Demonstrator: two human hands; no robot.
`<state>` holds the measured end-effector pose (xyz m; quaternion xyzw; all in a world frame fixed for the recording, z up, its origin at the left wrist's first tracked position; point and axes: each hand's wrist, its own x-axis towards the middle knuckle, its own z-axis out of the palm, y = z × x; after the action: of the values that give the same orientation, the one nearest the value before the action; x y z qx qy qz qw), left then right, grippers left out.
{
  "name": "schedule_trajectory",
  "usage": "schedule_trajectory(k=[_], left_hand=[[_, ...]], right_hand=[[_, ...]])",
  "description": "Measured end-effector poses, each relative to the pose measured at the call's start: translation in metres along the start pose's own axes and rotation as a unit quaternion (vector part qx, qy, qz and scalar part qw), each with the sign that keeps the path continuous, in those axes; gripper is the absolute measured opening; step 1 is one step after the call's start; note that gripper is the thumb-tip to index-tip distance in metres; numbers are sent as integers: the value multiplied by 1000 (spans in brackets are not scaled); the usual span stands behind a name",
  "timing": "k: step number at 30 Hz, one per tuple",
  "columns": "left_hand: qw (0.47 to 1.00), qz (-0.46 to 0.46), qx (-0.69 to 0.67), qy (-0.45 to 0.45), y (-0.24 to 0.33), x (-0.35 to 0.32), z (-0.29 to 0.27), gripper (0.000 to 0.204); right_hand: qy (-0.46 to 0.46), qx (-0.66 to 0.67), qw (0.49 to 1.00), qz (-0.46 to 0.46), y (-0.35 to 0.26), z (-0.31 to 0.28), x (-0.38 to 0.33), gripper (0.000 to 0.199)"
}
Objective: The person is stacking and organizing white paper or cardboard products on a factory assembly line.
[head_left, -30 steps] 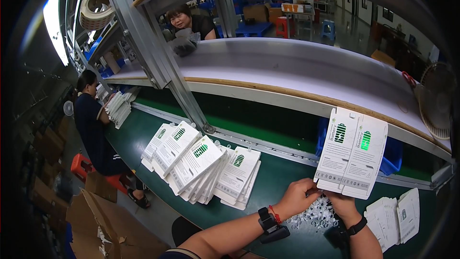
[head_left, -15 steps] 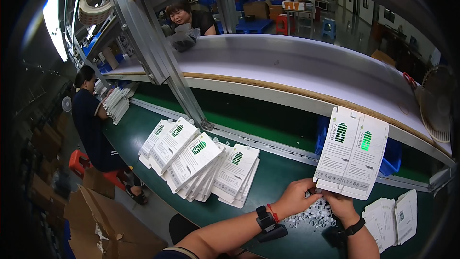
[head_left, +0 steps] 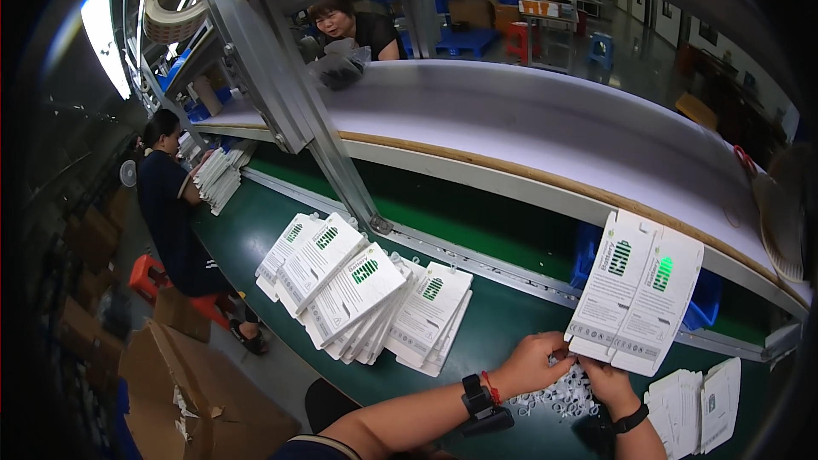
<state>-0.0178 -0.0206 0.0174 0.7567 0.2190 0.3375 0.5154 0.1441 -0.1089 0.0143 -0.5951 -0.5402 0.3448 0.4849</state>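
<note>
Two flat white battery boxes (head_left: 635,294) with green printing, side by side, are held upright in front of me. My right hand (head_left: 608,382) grips their lower edge from below, its fingers partly hidden behind the card. At the lower left corner, my left hand (head_left: 538,365) is closed with thumb and fingertips pinched against the boxes; whether a small piece is also between them is hidden. Beneath both hands lies a heap of small clear and white plastic hang tabs (head_left: 562,393). Dark bands circle both wrists.
Overlapping piles of flat battery boxes (head_left: 349,285) cover the green table (head_left: 298,356) to the left. More white boxes (head_left: 694,409) lie at the right. Blue bins (head_left: 705,298) stand behind, under a long white shelf (head_left: 511,111). Two people work beyond; a large carton (head_left: 200,383) stands lower left.
The whole view has shifted slightly, so the scene sits a little lower and further right. Both hands stay at the lower edge of the boxes, with the left fingers slightly shifted.
</note>
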Motion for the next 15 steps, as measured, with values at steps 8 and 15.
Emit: schedule_trajectory(k=[8, 15], left_hand=[[1000, 17, -1, 0, 1, 0, -1, 18], [999, -27, -8, -28, -3, 1, -3, 22]], right_hand=[[-32, -15, 998, 53, 21, -10, -8, 35], [9, 22, 997, 74, 39, -8, -11, 31]])
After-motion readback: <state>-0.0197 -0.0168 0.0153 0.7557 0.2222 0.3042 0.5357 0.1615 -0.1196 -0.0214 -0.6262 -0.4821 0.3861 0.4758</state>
